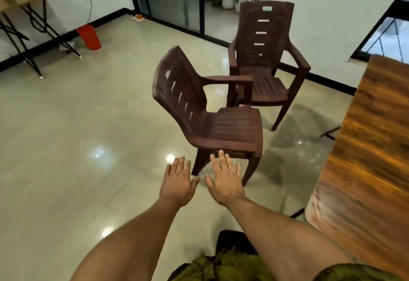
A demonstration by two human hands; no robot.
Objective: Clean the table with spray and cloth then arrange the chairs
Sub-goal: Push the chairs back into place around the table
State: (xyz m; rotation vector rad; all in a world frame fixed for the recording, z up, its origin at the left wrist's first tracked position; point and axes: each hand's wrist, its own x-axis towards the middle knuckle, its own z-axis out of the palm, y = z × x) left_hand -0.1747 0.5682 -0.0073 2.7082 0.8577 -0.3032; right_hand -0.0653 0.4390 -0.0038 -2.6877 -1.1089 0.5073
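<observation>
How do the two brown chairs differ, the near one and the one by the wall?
The near chair is turned side-on, its seat facing right toward the wooden table; the far chair faces the camera. The near chair stands right by the left hand and right hand; the far chair stands back by the white wall. Both are brown plastic armchairs with slotted backrests.

near chair ahead of both hands, second chair just behind it, table right
</observation>
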